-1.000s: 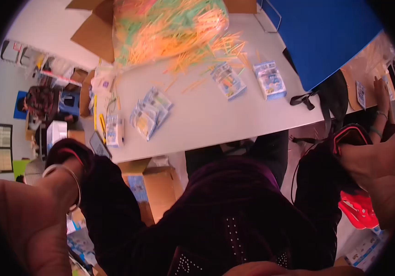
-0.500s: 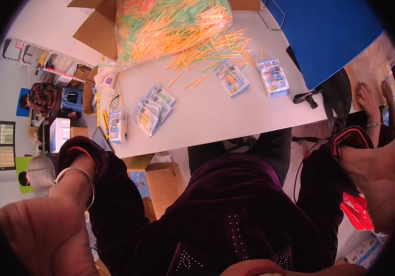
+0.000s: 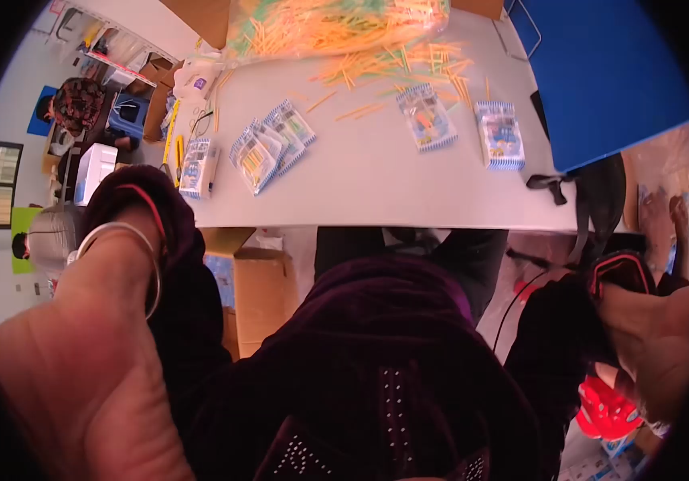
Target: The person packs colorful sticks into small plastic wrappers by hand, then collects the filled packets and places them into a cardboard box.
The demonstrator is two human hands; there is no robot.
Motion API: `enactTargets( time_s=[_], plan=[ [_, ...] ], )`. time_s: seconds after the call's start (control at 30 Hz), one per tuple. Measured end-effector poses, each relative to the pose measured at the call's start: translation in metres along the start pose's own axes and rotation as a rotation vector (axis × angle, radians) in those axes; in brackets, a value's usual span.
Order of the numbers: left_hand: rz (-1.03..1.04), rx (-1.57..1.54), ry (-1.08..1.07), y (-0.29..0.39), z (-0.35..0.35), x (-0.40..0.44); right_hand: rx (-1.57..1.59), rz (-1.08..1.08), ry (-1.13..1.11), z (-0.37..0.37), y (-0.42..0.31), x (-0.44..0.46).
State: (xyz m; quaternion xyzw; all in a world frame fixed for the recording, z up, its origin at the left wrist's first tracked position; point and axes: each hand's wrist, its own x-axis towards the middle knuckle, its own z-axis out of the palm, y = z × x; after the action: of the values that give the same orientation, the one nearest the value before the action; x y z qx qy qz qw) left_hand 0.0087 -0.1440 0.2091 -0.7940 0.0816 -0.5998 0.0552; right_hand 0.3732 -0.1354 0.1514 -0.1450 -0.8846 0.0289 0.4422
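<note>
Two hands rise close to the head camera, one at each side of the view, both apart from the table [image 3: 352,192]. The left hand [image 3: 80,369] has a bracelet [image 3: 156,276] at its wrist; its fingers run out of sight, so I cannot tell whether it is clenched, released or grasping anything. The right hand [image 3: 665,341] shows little more than its wrist and heel, so its grip cannot be told either. Below it in view is a red object [image 3: 605,409].

On the table, three packets [image 3: 252,164] lie fanned over one another, with coloured sticks visible inside. One packet [image 3: 427,120] lies apart to their right, a thick packet or small stack [image 3: 501,140] is beyond it, and another packet [image 3: 198,170] is by the left end, near a yellow cutter [image 3: 179,150]. Loose sticks [image 3: 393,60] are strewn in front of a large clear bag [image 3: 328,36], which holds many more.

As a judgement, the few packets with sticks inside look filled, while most of the sticks remain unpacked. Whether the packets are sealed cannot be made out.
</note>
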Motion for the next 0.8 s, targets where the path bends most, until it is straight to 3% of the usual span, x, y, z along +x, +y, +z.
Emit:
enactTargets(
  time_s=[0.8],
  plan=[
    [0.054, 0.076, -0.006, -0.006, 0.007, 0.003, -0.088, 0.304, 0.059, -0.023, 0.023, -0.045]
  ],
)
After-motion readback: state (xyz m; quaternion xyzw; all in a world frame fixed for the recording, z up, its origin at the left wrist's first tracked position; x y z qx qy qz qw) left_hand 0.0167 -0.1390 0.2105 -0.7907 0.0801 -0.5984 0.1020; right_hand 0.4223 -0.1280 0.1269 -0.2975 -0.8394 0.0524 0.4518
